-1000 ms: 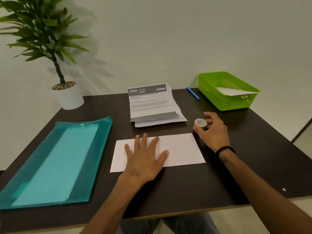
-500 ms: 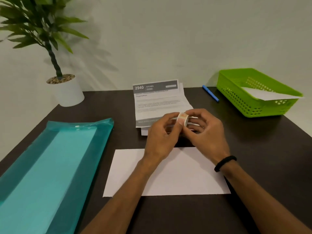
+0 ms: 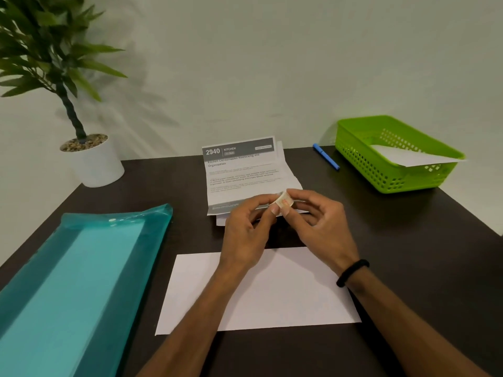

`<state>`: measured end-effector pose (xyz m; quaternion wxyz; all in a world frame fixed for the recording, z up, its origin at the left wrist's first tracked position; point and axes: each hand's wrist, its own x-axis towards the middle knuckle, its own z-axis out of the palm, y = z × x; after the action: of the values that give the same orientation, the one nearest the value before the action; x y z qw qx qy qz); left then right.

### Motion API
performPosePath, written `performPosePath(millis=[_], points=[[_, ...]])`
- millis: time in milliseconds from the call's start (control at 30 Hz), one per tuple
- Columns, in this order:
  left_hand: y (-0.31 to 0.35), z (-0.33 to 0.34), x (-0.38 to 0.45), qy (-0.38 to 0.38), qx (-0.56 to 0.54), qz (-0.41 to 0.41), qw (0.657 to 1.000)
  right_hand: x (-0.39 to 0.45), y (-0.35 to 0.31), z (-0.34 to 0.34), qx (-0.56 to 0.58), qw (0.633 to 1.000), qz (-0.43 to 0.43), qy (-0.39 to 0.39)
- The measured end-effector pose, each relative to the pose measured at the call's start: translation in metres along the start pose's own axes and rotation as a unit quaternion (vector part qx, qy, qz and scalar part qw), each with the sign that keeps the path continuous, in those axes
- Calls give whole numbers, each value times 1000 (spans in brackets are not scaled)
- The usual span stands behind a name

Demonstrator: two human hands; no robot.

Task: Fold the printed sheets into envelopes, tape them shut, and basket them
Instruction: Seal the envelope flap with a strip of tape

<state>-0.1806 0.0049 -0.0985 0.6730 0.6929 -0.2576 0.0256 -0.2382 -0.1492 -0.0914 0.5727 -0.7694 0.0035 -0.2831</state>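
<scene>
While raised, left hand (image 3: 245, 229), right hand (image 3: 318, 224) pinch tape roll (image 3: 284, 203).

- Two hands of mine: my left hand (image 3: 242, 235) and my right hand (image 3: 324, 229), both raised above the table.
- One roll of tape (image 3: 284, 202), pinched between them.
- One folded white envelope (image 3: 272, 300) flat in front of me.
- One stack of printed sheets (image 3: 239, 172); I cannot tell how many sheets lie in it.
- One green basket (image 3: 362, 159).
- One white envelope (image 3: 413, 159) inside that basket.
- One blue pen (image 3: 326, 157).
- One teal folder (image 3: 81, 281).
- One potted plant (image 3: 92, 161).
- One black band (image 3: 352, 272) on my right wrist.
- One dark table (image 3: 422, 268).
</scene>
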Motion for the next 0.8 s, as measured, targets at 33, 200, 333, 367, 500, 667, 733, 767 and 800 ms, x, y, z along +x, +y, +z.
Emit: performPosePath(millis=[33, 200, 333, 367, 500, 667, 733, 767, 800], points=[[-2, 0, 0, -1, 4, -1, 1000, 0, 0, 0, -4, 1000, 2, 6], [-6, 0, 1, 1, 23, 14, 1000, 1, -2, 0, -34, 999, -3, 33], [-6, 2, 0, 3, 69, 47, 996, 3, -1, -1, -47, 997, 11, 57], [-6, 2, 1, 2, 81, 56, 995, 4, -1, -2, -45, 997, 17, 60], [-7, 1, 2, -15, 98, 73, 992, 5, -2, -4, -16, 997, 43, 61], [-6, 0, 3, -33, 66, 57, 996, 7, -7, -7, -22, 997, 55, 40], [-4, 1, 3, -38, 48, 41, 997, 7, -7, -9, -40, 997, 64, 36], [-3, 2, 2, -40, 39, 28, 998, 7, -7, -9, -51, 996, 65, 33], [-2, 2, 1, -39, 34, 14, 999, 7, -6, -9, -62, 995, 66, 28]])
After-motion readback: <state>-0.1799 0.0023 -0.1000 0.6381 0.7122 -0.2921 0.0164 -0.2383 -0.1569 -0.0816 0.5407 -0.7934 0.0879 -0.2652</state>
